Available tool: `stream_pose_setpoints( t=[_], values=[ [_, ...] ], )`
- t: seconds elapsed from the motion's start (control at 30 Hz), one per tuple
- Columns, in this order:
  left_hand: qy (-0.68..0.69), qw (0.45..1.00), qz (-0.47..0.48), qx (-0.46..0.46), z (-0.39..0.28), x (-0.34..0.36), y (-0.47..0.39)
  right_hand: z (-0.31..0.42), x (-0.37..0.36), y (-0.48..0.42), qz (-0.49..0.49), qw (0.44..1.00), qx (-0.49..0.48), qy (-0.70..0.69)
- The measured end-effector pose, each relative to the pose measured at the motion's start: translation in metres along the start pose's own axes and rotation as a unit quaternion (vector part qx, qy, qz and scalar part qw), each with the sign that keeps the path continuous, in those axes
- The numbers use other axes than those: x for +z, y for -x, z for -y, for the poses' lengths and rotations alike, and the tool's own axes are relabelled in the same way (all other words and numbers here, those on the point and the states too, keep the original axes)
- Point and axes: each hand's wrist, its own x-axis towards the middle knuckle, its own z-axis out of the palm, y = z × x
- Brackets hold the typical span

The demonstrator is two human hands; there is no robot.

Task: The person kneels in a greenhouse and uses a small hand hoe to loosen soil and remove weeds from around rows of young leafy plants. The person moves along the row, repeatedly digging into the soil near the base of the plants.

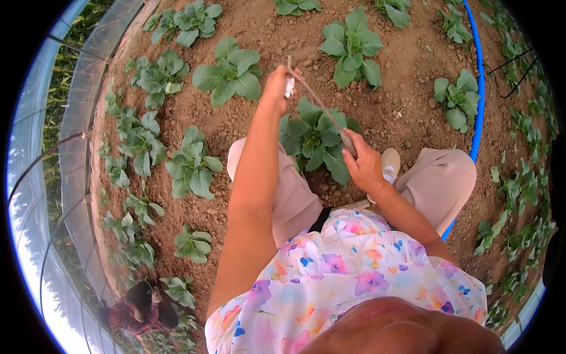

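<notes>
My right hand point(366, 163) grips the handle of a slim hand tool point(325, 108), whose thin shaft slants up and left to a bent tip. At that tip is my left hand point(278, 86), its fingers curled around a small crumpled white piece point(289, 87), perhaps paper or plastic. Whether the left fingers also touch the shaft is hard to tell. Below the shaft, between my knees, grows a broad-leaved cabbage-like plant point(313, 137) that partly hides the soil there. Another leafy plant point(230, 71) stands just left of my left hand.
A blue hose point(478, 88) runs along the soil at my right. Rows of similar plants point(191, 163) spread on both sides. Clear plastic sheeting point(79, 88) walls the left side. Another person point(137, 309) crouches at the lower left. My shoe point(391, 163) rests on the soil.
</notes>
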Motion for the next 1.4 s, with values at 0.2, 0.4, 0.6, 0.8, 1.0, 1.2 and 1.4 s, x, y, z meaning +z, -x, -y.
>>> stream_pose_setpoints(
  t=[0.2, 0.4, 0.6, 0.8, 1.0, 1.2, 1.4],
  values=[
    [0.002, 1.0, -0.018, 0.009, 0.0, 0.001, -0.003, -0.01, 0.007, 0.002, -0.007, 0.995, 0.051, -0.09],
    [0.005, 1.0, -0.018, 0.022, 0.001, 0.0, -0.006, -0.012, 0.007, 0.001, -0.009, 0.984, 0.061, -0.166],
    [0.009, 0.999, -0.025, 0.025, 0.001, 0.003, -0.006, -0.011, 0.006, 0.001, 0.005, 0.984, 0.082, -0.159],
    [-0.006, 0.999, -0.024, 0.034, 0.002, 0.002, -0.006, -0.007, 0.006, 0.0, 0.0, 0.987, 0.067, -0.149],
    [0.0, 0.998, -0.027, 0.05, 0.0, 0.005, -0.005, -0.012, 0.008, 0.001, -0.014, 0.992, 0.034, -0.121],
    [-0.013, 0.998, -0.037, 0.056, -0.001, 0.009, -0.001, -0.011, 0.008, 0.0, -0.007, 0.995, 0.033, -0.096],
    [-0.011, 0.998, -0.018, 0.056, -0.003, 0.012, 0.002, -0.008, 0.003, 0.002, 0.02, 0.994, 0.072, -0.079]
  ],
)
